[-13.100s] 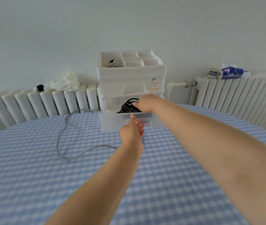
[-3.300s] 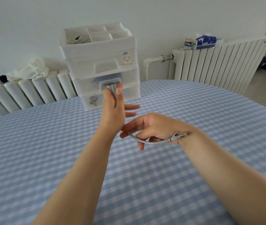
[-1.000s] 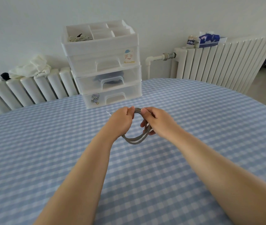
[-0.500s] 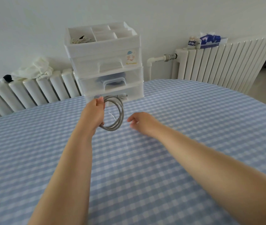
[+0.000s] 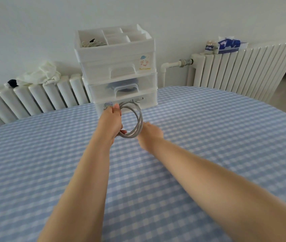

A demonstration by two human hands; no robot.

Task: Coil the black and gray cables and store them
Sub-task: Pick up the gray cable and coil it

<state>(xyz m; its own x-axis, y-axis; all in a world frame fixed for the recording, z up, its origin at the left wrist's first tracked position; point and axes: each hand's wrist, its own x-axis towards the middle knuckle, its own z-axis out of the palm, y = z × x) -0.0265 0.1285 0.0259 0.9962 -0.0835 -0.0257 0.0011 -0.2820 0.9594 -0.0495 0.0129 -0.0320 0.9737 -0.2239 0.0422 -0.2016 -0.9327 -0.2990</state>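
Observation:
My left hand (image 5: 111, 122) grips the gray cable (image 5: 138, 121), wound into a small round coil and held upright above the table, just in front of the bottom drawer (image 5: 147, 103) of the white drawer unit (image 5: 119, 67). One plug end of the coil sticks out to the upper right. My right hand (image 5: 149, 133) reaches forward just right of the coil, back up, its fingers hidden behind it. A dark shape, the black cable (image 5: 121, 86), shows through the closed translucent middle drawer.
The round table has a blue-and-white checked cloth (image 5: 208, 130). White radiators (image 5: 240, 70) stand behind it. A white cloth (image 5: 41, 74) lies on the left radiator, a tissue pack (image 5: 229, 45) on the right one. The unit's open top tray holds small items.
The right hand has let go of the gray coil, which now hangs from the left hand alone. The left hand carried it forward toward the drawer unit, and the right hand followed.

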